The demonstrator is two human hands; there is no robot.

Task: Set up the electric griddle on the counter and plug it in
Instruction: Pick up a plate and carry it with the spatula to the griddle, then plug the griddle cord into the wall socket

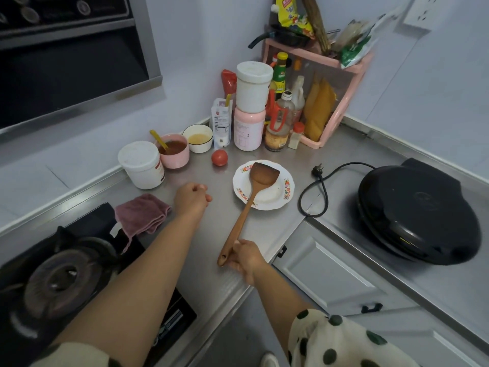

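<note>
The black electric griddle (415, 210) sits closed on the right arm of the steel counter. Its black cord (324, 190) loops across the counter and ends in a loose plug (316, 169) lying unplugged. A white wall socket (420, 11) is high on the right wall. My right hand (244, 256) grips the handle end of a wooden spatula (250, 200) whose blade rests on a flowered white plate (263, 185). My left hand (191, 197) hovers over the counter with fingers curled, holding nothing.
A gas burner (60, 276) is at lower left with a purple cloth (143, 211) beside it. A tomato (219, 157), bowls, tubs and bottles crowd the back corner by a pink rack (352, 83). White cabinet doors (330, 274) lie below the counter.
</note>
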